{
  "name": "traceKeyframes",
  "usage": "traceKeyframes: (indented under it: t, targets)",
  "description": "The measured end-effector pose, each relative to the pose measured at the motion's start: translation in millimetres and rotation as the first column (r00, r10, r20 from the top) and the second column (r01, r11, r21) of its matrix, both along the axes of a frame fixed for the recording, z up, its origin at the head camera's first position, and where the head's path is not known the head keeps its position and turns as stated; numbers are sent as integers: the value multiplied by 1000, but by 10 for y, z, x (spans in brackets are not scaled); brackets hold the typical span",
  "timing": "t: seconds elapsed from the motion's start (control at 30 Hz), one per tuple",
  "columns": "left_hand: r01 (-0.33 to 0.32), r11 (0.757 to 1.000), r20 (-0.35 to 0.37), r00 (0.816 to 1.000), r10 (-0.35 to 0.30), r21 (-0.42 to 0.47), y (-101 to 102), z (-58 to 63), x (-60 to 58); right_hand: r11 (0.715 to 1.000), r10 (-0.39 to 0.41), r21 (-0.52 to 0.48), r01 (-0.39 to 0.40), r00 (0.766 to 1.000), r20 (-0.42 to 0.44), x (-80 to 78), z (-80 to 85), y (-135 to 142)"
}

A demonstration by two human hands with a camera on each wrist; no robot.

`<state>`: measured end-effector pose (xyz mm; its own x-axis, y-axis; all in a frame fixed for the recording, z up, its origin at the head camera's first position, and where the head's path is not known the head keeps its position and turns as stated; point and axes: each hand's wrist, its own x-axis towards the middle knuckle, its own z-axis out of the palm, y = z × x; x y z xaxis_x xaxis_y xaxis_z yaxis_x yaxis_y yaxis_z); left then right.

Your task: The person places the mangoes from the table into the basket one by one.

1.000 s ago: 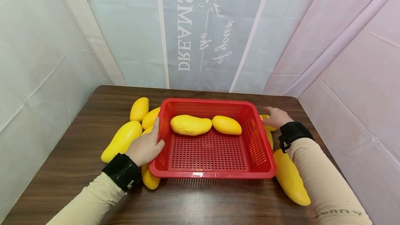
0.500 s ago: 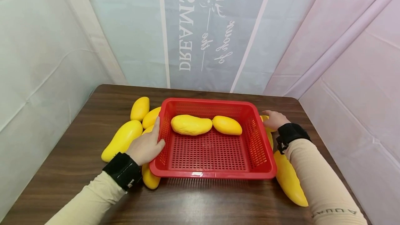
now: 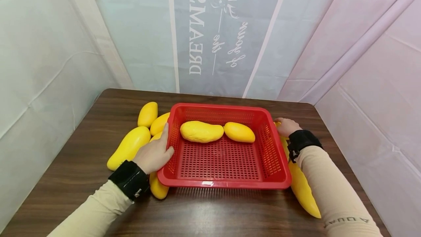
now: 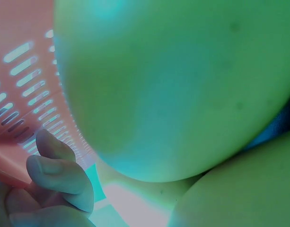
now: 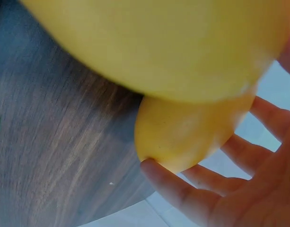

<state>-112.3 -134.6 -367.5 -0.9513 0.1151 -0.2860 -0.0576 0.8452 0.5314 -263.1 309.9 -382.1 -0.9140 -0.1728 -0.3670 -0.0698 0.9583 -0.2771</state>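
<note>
A red perforated basket (image 3: 217, 183) stands mid-table with two yellow mangoes lying in it, a long one (image 3: 201, 131) and a shorter one (image 3: 239, 132). My left hand (image 3: 153, 156) holds the basket's left rim, thumb over the edge; the left wrist view shows its fingers (image 4: 59, 175) curled beneath the rim. To the right of the basket, my right hand (image 3: 287, 126) has its fingers and thumb around the end of a small mango (image 5: 187, 132), mostly hidden in the head view. A larger mango (image 5: 173, 42) overlaps that one in the right wrist view.
Left of the basket lie several mangoes, among them a large one (image 3: 129, 147) and a small one (image 3: 148, 114); one (image 3: 159, 186) sits by the front left corner. A long mango (image 3: 303, 191) lies under the right forearm. Fabric walls (image 3: 227, 83) border the brown table (image 3: 210, 211).
My right hand has come slightly down and toward the basket, its fingers closing around the small mango. The left hand and basket have stayed put.
</note>
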Motion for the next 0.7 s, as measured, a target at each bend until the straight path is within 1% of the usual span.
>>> traceKeyframes:
  t: [0.13, 0.2, 0.3, 0.5, 0.7]
  targets:
    - [2, 1000, 5, 1000, -2, -4, 3, 0, 1, 999, -2, 33, 3, 999, -36, 13, -40, 5]
    - [2, 1000, 1, 1000, -2, -10, 4, 0, 1, 999, -21, 32, 22, 999, -45, 31, -43, 0]
    - [3, 1000, -2, 1000, -3, -14, 4, -1, 0, 998, -50, 21, 51, 998, -47, 69, -14, -30]
    - [4, 1000, -5, 1000, -4, -6, 7, -2, 4, 998, -54, 20, 55, 997, -50, 116, 57, -83]
    - [4, 1000, -6, 1000, -4, 1, 13, 4, 12, 995, -95, 1, 95, 995, -29, 122, 58, -78]
